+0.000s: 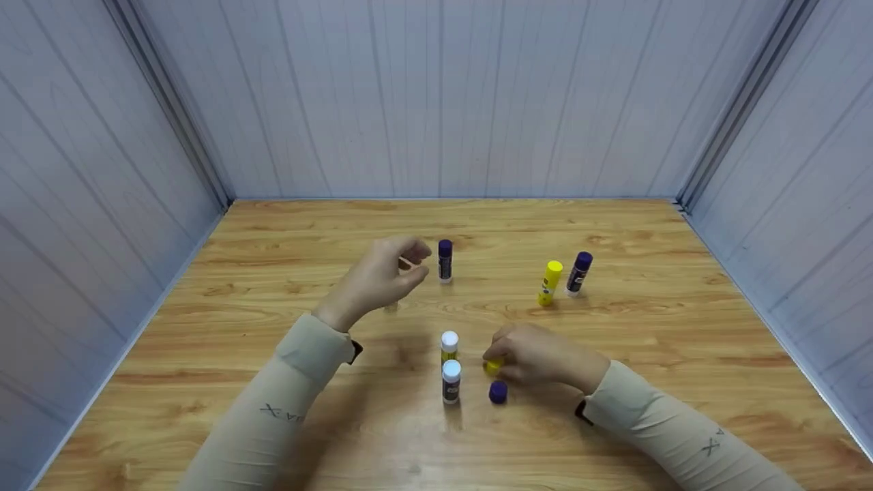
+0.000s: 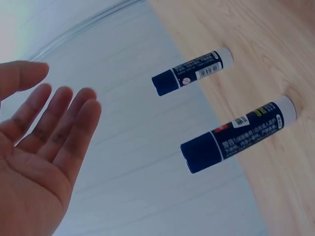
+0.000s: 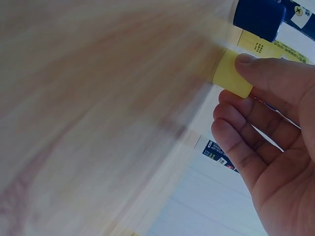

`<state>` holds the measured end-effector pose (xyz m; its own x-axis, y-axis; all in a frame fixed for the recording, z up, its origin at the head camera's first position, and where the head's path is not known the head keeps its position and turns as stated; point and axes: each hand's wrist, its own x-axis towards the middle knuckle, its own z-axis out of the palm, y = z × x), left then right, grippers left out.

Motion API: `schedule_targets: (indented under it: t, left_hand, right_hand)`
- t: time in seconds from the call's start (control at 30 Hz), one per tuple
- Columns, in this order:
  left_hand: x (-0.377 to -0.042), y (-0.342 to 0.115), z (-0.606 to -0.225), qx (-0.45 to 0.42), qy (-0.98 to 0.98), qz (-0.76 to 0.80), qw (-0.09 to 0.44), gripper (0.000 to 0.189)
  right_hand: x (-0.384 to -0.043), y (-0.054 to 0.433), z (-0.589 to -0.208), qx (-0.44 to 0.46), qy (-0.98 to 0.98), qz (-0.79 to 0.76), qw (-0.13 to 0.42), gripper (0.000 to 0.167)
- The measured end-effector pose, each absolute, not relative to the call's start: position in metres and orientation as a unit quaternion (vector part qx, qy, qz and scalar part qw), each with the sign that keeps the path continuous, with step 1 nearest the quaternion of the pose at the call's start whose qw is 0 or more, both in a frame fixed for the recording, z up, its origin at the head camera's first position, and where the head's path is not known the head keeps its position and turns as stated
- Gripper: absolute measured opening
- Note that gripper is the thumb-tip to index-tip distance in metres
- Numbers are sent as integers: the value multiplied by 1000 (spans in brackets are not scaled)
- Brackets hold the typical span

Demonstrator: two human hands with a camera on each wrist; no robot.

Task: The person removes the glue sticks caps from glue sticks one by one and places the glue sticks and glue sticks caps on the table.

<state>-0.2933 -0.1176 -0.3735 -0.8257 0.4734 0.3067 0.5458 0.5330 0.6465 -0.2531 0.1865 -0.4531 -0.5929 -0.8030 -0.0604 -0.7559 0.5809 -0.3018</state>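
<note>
Beside a dark-blue cap (image 1: 498,393) on the wooden table (image 1: 273,266), our right hand (image 1: 539,353) pinches a yellow cap (image 1: 494,368) between thumb and fingers; our left hand (image 1: 378,276) hovers, thumb and fingers apart, near a blue-capped glue stick (image 1: 445,262).

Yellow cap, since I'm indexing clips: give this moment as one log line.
right hand: pinches yellow cap | left hand: holds nothing | dark cap: on table | nearest white-topped stick: upright

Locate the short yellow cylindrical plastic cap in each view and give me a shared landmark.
Head: yellow cap, below and right of centre, in the right hand.
Left wrist: not shown.
Right wrist: yellow cap, upper right.
Landmark shared by head and right wrist: short dark-blue cylindrical plastic cap.
</note>
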Motion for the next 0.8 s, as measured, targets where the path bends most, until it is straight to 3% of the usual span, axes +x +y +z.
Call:
schedule_targets:
  t: [0.37, 0.8]
  left_hand:
    - [-308, -136, -385, -239, -878, -398, 118, 32]
    - [-325, -152, -407, -153, -902, -402, 36, 51]
  right_hand:
    - [-251, 186, -454, -433, 887, -125, 95, 25]
    - [-252, 186, -453, -436, 885, -133, 94, 24]
